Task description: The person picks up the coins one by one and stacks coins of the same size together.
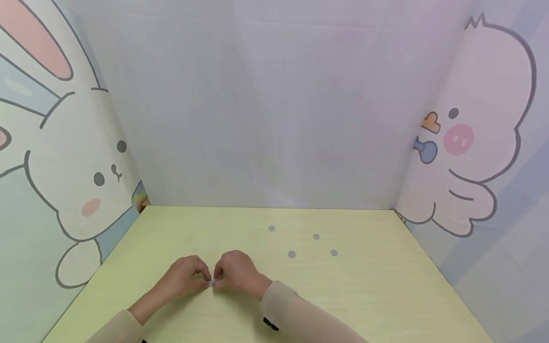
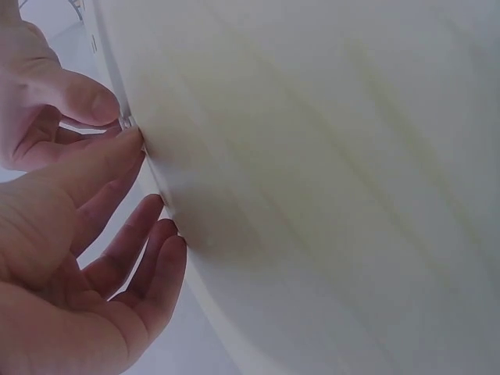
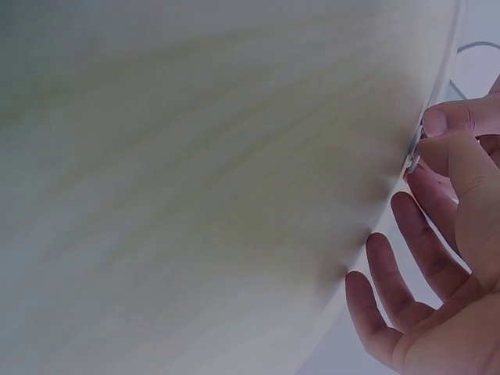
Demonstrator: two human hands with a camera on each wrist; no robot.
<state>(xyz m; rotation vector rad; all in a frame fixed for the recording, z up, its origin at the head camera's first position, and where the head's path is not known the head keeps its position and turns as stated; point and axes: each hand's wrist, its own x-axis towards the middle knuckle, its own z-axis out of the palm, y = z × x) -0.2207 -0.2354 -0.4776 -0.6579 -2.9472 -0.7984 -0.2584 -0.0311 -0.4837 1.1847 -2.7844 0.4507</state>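
Observation:
My left hand (image 1: 185,276) and right hand (image 1: 237,271) meet low over the table, left of its middle. Between their thumbs and fingertips they pinch a small flat silver-grey disc (image 1: 211,283), mostly covered by the fingers. In the right wrist view a bit of the disc (image 3: 412,163) peeks out at the right hand's thumb tip. The left wrist view shows the two hands' fingertips close together, and the left hand's other fingers rest at the table surface. Similar loose discs lie flat to the right, including one disc (image 1: 292,254) nearest the right hand.
Several loose discs are spread out, among them a far disc (image 1: 272,228), another disc (image 1: 316,237) and the rightmost disc (image 1: 334,253). The pale yellow table (image 1: 386,295) ends at a plain back curtain (image 1: 274,119). Cartoon-printed cloth (image 1: 64,166) hangs along both sides.

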